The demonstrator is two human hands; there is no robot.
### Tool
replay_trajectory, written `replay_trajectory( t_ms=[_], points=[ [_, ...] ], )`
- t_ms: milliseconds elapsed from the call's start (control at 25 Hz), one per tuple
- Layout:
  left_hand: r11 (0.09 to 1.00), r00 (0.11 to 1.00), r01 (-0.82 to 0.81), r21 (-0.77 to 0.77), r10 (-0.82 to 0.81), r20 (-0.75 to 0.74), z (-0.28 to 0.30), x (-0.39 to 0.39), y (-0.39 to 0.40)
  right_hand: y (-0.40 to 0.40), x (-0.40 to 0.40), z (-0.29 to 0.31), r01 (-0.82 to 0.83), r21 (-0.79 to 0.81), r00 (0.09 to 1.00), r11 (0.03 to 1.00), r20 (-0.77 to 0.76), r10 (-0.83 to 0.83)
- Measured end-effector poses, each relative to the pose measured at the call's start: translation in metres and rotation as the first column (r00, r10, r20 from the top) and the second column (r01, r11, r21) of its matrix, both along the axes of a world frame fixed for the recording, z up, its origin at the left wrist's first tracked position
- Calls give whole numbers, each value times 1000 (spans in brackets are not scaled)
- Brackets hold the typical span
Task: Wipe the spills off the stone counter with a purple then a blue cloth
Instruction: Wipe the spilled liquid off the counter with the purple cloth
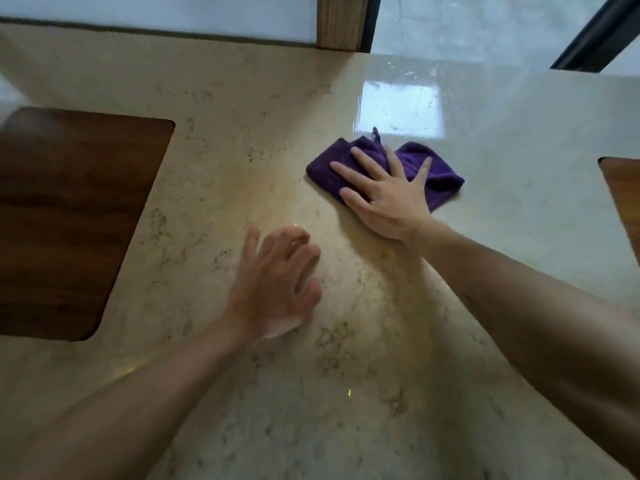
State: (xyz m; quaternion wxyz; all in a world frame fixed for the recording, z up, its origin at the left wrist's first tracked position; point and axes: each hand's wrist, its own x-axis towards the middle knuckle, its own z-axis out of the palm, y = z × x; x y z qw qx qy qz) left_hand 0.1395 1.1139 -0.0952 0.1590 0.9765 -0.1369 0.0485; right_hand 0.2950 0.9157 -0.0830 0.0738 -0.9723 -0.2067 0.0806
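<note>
A folded purple cloth point(436, 171) lies on the beige stone counter point(242, 150), right of centre. My right hand point(384, 195) presses flat on the cloth with its fingers spread and straight. My left hand point(277, 285) hovers or rests over the bare counter nearer to me, fingers loosely bent, holding nothing; it is blurred. A wet sheen point(398, 109) shows on the counter just beyond the cloth. No blue cloth is in view.
A dark wooden inset panel point(69, 216) sits in the counter at the left. Another wooden panel point(623, 199) shows at the right edge. A wooden post point(341, 20) and a dark frame point(595, 32) stand beyond the counter's far edge.
</note>
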Motion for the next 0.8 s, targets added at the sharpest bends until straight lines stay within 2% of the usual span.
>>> replay_trajectory(
  t_ms=[160, 280, 520, 680, 800],
  points=[
    [992, 994, -50, -115, 61, 92, -3, 0, 3, -13, -137, 0, 37, 9, 999, 999, 40, -37],
    [996, 994, -54, -75, 60, 87, -4, -1, 1, -20, -246, 3, 67, 27, 996, 997, -56, -66],
    [999, 998, -15, -30, 16, 56, 0, -10, 2, -10, -436, 4, 189, -31, 982, 981, -6, -190],
    [1000, 1000, 9, 12, -9, 16, 2, -12, -3, 28, -477, 1, 440, -23, 898, 898, 9, -440],
    [998, 999, 33, 50, -32, -8, 0, -11, -3, 59, -475, -3, 413, -52, 910, 909, 37, -412]
  ],
)
